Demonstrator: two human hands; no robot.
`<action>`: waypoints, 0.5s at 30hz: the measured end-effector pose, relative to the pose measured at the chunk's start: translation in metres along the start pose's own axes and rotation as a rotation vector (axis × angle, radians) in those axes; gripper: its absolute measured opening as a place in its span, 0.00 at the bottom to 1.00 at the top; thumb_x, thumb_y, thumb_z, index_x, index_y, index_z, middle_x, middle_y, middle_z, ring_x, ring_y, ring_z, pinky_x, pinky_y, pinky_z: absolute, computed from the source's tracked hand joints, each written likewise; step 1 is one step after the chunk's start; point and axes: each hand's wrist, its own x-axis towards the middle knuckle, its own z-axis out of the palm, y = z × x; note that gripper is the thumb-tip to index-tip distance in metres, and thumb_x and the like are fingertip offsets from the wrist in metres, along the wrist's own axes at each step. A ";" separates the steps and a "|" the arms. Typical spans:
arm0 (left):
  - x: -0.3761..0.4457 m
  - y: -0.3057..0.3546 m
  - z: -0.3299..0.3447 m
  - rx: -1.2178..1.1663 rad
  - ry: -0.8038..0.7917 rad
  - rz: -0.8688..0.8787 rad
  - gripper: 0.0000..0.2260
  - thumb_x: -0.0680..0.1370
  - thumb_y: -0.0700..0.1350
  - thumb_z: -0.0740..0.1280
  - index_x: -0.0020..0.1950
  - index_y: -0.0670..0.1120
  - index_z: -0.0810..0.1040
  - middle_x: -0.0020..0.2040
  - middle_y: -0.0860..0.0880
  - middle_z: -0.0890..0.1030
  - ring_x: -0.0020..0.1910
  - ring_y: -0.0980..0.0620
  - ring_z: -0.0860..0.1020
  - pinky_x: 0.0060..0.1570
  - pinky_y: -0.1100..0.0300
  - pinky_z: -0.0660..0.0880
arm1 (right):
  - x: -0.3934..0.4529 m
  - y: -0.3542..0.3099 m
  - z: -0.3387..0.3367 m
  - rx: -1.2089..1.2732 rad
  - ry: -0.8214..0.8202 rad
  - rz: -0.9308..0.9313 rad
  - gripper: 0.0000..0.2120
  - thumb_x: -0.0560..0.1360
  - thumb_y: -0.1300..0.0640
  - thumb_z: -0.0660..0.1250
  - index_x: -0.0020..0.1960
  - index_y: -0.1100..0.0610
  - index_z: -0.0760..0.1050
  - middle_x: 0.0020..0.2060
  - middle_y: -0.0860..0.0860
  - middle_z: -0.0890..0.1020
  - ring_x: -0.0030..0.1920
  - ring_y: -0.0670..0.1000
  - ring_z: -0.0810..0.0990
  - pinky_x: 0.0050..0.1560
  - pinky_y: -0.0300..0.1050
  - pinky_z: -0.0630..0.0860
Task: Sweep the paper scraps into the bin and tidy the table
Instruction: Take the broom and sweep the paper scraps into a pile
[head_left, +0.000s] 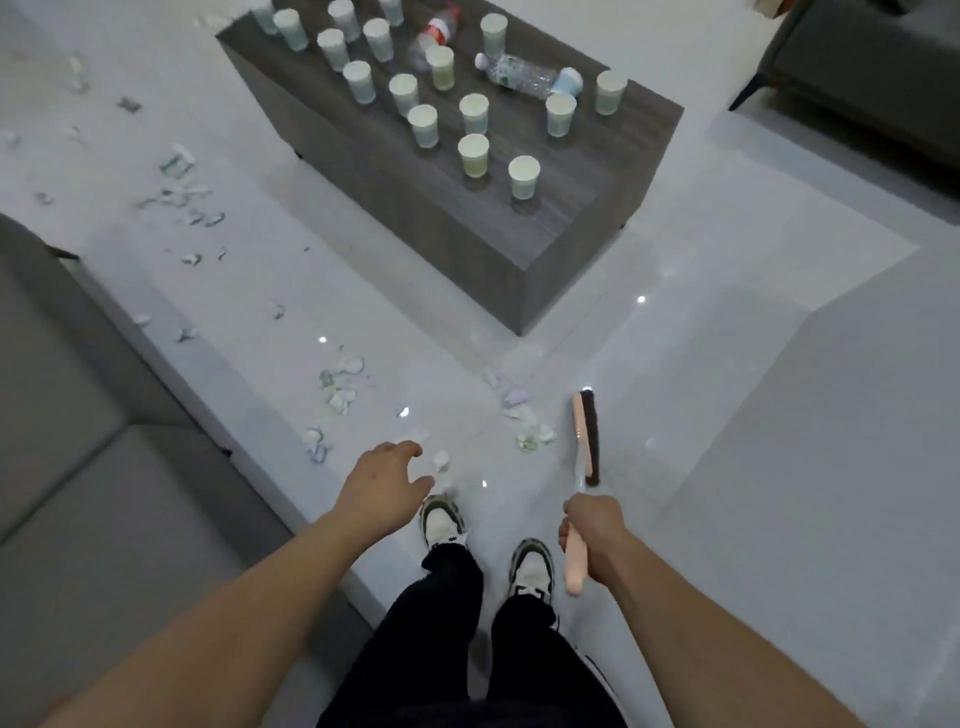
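L to R: paper scraps (340, 387) lie strewn on the floor by the sofa edge, ahead-left of the left hand (387, 480), which hangs w/ fingers loosely apart, holding nothing. A smaller scrap pile (530, 434) sits just left of the broom head (587, 436), long axis pointing fwd; right hand (592, 535) is clamped round the handle, so it's nearer. Scraps: small, pale, crumpled; bin not in view.

Paper scraps (340, 387), pale white, green and lilac, are scattered across the glossy light floor in loose clusters left of the table (582, 218); a further small cluster (527, 426) lies just beside the brush head. The brush (586, 441), pink-backed with dark bristles, is held low over the floor. The table, a dark wood-grain block, is covered with many upright paper cups (474, 155) and two plastic bottles (519, 77) lying on their sides.
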 end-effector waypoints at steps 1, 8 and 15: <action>-0.006 -0.012 -0.002 -0.004 0.002 -0.019 0.21 0.76 0.54 0.65 0.68 0.50 0.72 0.62 0.47 0.75 0.59 0.48 0.73 0.51 0.58 0.67 | -0.005 -0.001 0.014 -0.004 -0.039 0.008 0.07 0.76 0.69 0.59 0.39 0.64 0.70 0.26 0.56 0.71 0.19 0.50 0.68 0.21 0.37 0.67; -0.007 -0.093 -0.030 -0.023 0.051 -0.104 0.21 0.77 0.53 0.66 0.68 0.48 0.73 0.63 0.45 0.76 0.61 0.45 0.74 0.59 0.55 0.69 | -0.034 -0.027 0.089 -0.011 -0.261 0.037 0.02 0.80 0.63 0.61 0.49 0.61 0.68 0.28 0.54 0.69 0.22 0.48 0.65 0.18 0.36 0.64; 0.001 -0.176 -0.044 -0.138 0.005 -0.185 0.21 0.77 0.51 0.65 0.69 0.47 0.71 0.64 0.44 0.74 0.63 0.45 0.72 0.61 0.54 0.69 | -0.079 0.025 0.205 0.063 -0.042 0.119 0.11 0.79 0.66 0.57 0.38 0.62 0.67 0.28 0.55 0.67 0.24 0.52 0.65 0.19 0.36 0.65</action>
